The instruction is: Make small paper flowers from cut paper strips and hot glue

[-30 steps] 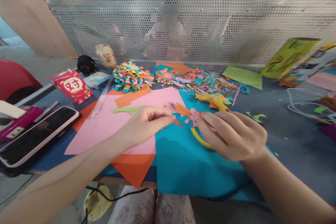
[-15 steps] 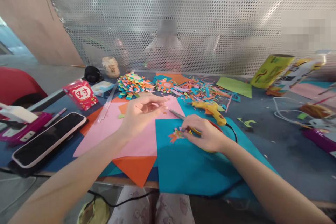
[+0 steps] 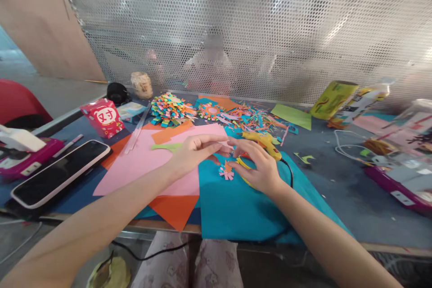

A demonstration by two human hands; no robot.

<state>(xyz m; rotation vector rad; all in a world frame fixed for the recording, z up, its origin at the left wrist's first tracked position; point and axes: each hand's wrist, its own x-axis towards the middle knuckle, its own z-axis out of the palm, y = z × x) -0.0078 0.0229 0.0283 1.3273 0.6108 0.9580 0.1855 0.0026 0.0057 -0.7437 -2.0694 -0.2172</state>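
Note:
My left hand (image 3: pixel 204 149) is above the edge between the pink and teal sheets. Its fingers are pinched together, and whatever they hold is too small to make out. Facing it, my right hand (image 3: pixel 258 164) has its thumb and index finger apart, with the index fingertip near the left fingertips. A small fringed paper flower (image 3: pixel 227 173), pink with an orange piece, shows just below the right thumb over the teal sheet (image 3: pixel 243 211). Partly hidden under the right hand are yellow scissor handles (image 3: pixel 245 179). Beyond it lies a yellow glue gun (image 3: pixel 268 143).
A pink sheet (image 3: pixel 135 175) lies left. Behind are a fringed paper ball (image 3: pixel 172 109), a flat paper flower (image 3: pixel 209 110) and a heap of paper scraps (image 3: pixel 256 117). Clear glue sticks (image 3: pixel 137 132), a phone (image 3: pixel 60 173) and a red box (image 3: pixel 104 117) sit left. A perforated metal panel (image 3: pixel 236 54) stands behind.
My right hand has moved up and left, coming close to my left hand. The fringed flower now shows pink where orange showed before. The view has shifted slightly.

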